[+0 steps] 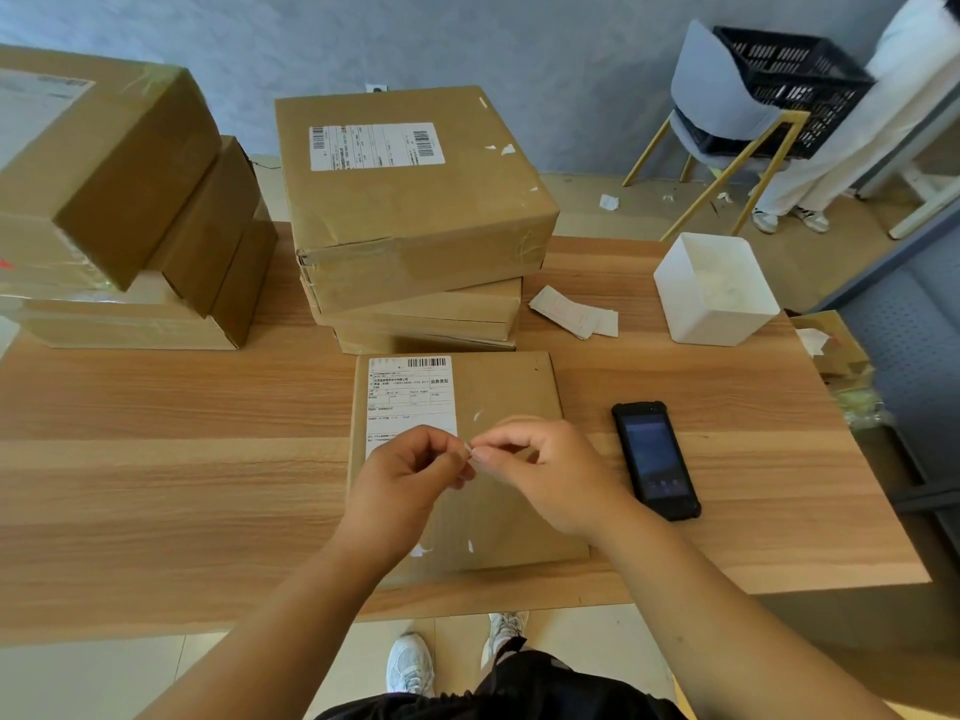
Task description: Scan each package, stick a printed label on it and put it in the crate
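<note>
Black scanner (pixel 655 459) beside package (pixel 509 392), label (pixel 469 449) perhaps pinched

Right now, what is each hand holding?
Left hand: pinching a small white label at its fingertips.
Right hand: pinching the same label, above the flat package.

Wears black bottoms (pixel 519 688) & white sneakers (pixel 410 665), forearms (pixel 291 605) bare

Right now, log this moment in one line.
left hand: pinches small label | right hand: pinches same label | package: flat on table below hands | scanner: on table, right of package | crate: on chair
</note>
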Tool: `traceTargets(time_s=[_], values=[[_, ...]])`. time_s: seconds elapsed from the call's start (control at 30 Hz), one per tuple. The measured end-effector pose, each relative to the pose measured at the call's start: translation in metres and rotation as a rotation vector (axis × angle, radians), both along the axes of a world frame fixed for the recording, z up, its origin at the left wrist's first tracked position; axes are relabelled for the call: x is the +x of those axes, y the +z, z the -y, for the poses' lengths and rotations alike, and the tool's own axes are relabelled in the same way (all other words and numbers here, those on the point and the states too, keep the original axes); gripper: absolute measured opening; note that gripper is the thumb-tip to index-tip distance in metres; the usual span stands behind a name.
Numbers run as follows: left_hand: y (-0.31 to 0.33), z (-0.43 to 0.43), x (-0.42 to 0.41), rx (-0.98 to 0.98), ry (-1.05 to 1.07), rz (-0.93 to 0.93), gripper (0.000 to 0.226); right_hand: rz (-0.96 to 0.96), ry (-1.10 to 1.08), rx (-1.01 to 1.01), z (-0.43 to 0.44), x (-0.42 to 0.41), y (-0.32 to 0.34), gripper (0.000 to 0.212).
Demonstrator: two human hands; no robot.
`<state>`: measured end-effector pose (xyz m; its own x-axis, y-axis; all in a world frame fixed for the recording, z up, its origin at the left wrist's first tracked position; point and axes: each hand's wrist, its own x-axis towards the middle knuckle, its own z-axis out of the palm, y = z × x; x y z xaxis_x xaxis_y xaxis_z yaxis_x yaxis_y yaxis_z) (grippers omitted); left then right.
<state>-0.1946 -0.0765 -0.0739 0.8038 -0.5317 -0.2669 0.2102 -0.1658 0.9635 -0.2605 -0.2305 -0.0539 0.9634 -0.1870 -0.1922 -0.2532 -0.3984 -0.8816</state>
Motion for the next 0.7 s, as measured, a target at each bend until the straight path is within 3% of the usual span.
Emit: traceTargets(time_s=[0.33,0.43,0.57,0.7], values=[[0.005,-0.005,-0.005,0.15,-0.101,0.104,0.014,-0.065,-0.127,0.165,-0.003,-0.01,-0.008,0.018],[0.0,-0.005,-0.004,0.133,-0.026,0.007,0.024,-0.07,-0.302,0.248,-0.004,-0.013,-0.013,0.018],[-0.007,-0.005,0.0,0.118,0.096,-0.102,0.019,-0.127,-0.597,0.373,0.004,-0.015,-0.021,0.016],[-0.016,-0.004,0.007,0.199,0.21,-0.086,0.019,-0.166,-0.869,0.527,0.023,-0.018,-0.03,0.011]])
